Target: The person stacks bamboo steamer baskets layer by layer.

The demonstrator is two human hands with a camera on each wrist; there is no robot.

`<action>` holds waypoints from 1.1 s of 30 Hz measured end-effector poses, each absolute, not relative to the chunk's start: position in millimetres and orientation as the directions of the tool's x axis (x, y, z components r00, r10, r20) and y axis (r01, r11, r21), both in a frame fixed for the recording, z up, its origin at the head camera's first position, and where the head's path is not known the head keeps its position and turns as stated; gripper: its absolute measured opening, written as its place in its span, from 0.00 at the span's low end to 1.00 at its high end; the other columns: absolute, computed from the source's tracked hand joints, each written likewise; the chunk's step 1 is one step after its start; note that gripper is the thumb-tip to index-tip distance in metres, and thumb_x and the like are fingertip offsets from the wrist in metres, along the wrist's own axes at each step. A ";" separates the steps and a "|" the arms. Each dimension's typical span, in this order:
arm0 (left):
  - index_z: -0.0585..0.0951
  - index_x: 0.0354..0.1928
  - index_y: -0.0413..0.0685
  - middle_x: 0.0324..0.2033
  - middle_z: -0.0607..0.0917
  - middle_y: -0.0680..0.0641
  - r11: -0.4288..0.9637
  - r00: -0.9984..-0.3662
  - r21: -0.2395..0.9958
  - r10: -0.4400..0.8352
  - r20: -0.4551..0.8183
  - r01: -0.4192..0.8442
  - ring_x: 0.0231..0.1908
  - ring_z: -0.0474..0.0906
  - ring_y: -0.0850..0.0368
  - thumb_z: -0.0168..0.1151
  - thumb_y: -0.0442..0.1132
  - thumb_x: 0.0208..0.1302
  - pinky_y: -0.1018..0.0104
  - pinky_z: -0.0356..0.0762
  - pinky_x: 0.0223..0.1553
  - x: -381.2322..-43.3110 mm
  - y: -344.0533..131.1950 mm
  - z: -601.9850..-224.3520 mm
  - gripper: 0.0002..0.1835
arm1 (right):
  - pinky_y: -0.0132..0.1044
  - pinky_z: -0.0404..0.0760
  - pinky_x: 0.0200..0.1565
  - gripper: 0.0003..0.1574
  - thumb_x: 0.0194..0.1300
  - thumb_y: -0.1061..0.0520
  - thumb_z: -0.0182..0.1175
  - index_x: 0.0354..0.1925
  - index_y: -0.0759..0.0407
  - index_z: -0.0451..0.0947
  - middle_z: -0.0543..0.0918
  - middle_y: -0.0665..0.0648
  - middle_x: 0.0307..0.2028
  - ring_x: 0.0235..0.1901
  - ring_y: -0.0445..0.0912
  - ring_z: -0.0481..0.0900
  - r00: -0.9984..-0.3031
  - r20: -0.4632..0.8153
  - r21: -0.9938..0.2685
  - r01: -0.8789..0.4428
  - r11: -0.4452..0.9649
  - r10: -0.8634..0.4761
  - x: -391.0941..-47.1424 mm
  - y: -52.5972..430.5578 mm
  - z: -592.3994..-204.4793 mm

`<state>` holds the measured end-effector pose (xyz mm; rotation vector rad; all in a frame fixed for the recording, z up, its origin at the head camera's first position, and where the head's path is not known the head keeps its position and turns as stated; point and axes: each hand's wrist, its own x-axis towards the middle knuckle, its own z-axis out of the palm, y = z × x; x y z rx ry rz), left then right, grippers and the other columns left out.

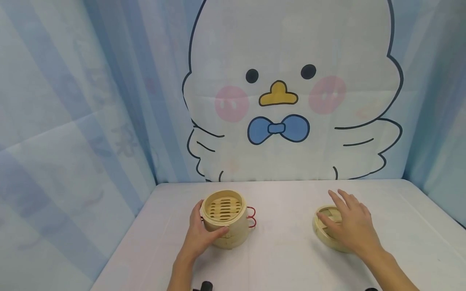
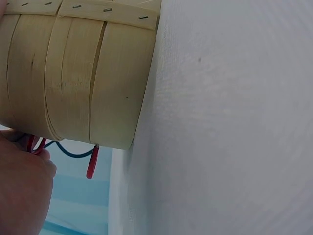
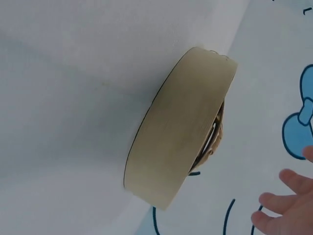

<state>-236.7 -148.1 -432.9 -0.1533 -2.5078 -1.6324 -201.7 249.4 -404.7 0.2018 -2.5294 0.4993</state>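
My left hand (image 1: 198, 239) grips a stack of bamboo steamer baskets (image 1: 234, 232), thumb across the front and fingers round the left side. The slatted floor of the top basket shows from above. Red loops (image 1: 252, 222) stick out on the stack's right side. In the left wrist view the stack's stapled wall (image 2: 73, 73) stands upright on the table. To the right lies a round bamboo steamer lid (image 1: 321, 236), flat on the cloth. Over it hovers my right hand (image 1: 354, 228), fingers spread. The right wrist view shows these fingers (image 3: 293, 181) apart from the lid's rim (image 3: 181, 127).
A white cloth covers the table (image 1: 280, 258). Behind it hangs a curtain (image 1: 276, 161) printed with a white bird in a blue bow tie. More blue curtain (image 1: 73, 161) closes off the left side. Small black objects (image 1: 206, 286) show at the front edge.
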 end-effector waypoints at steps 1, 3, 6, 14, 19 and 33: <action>0.49 0.78 0.41 0.75 0.53 0.35 0.405 -0.984 0.900 0.005 0.176 0.163 0.74 0.50 0.34 0.83 0.55 0.44 0.32 0.52 0.68 -236.6 -148.0 -432.7 0.67 | 0.76 0.56 0.59 0.44 0.62 0.46 0.70 0.67 0.66 0.68 0.66 0.77 0.65 0.62 0.78 0.60 -0.840 0.542 -0.313 -0.242 0.918 -0.037 -201.2 252.0 -404.9; 0.49 0.78 0.41 0.75 0.53 0.35 0.409 -0.984 0.898 0.003 0.176 0.161 0.74 0.51 0.34 0.83 0.55 0.44 0.33 0.53 0.68 -236.5 -147.7 -432.4 0.67 | 0.76 0.56 0.58 0.43 0.63 0.46 0.69 0.67 0.67 0.68 0.66 0.77 0.64 0.62 0.78 0.60 -0.841 0.540 -0.312 -0.239 0.919 -0.035 -200.4 257.4 -405.4; 0.49 0.78 0.42 0.75 0.54 0.35 0.415 -0.985 0.896 0.001 0.174 0.159 0.73 0.51 0.35 0.83 0.55 0.44 0.33 0.53 0.68 -236.6 -147.9 -432.1 0.67 | 0.75 0.57 0.58 0.41 0.64 0.46 0.68 0.66 0.68 0.68 0.66 0.78 0.63 0.61 0.78 0.60 -0.842 0.538 -0.307 -0.232 0.923 -0.033 -199.8 264.6 -407.4; 0.49 0.78 0.43 0.75 0.54 0.35 0.418 -0.985 0.894 0.002 0.173 0.158 0.73 0.52 0.35 0.83 0.56 0.45 0.33 0.54 0.68 -237.5 -148.3 -432.7 0.67 | 0.75 0.57 0.56 0.39 0.64 0.48 0.68 0.63 0.70 0.70 0.67 0.79 0.62 0.60 0.78 0.61 -0.849 0.528 -0.312 -0.225 0.923 -0.028 -197.0 275.8 -414.5; 0.49 0.78 0.43 0.75 0.54 0.35 0.420 -0.987 0.895 0.003 0.164 0.150 0.72 0.54 0.35 0.82 0.56 0.45 0.33 0.55 0.67 -236.4 -148.5 -432.4 0.67 | 0.75 0.58 0.55 0.39 0.64 0.47 0.68 0.63 0.70 0.70 0.67 0.79 0.61 0.60 0.78 0.62 -0.858 0.512 -0.306 -0.213 0.928 -0.028 -196.8 278.7 -418.1; 0.51 0.78 0.40 0.74 0.56 0.35 0.415 -0.980 0.890 0.022 0.198 0.189 0.70 0.58 0.36 0.82 0.53 0.47 0.33 0.58 0.66 -235.7 -151.7 -432.0 0.64 | 0.72 0.64 0.52 0.34 0.66 0.47 0.67 0.59 0.69 0.75 0.74 0.76 0.56 0.54 0.73 0.72 -0.899 0.436 -0.307 -0.194 0.932 -0.044 -199.5 287.0 -424.1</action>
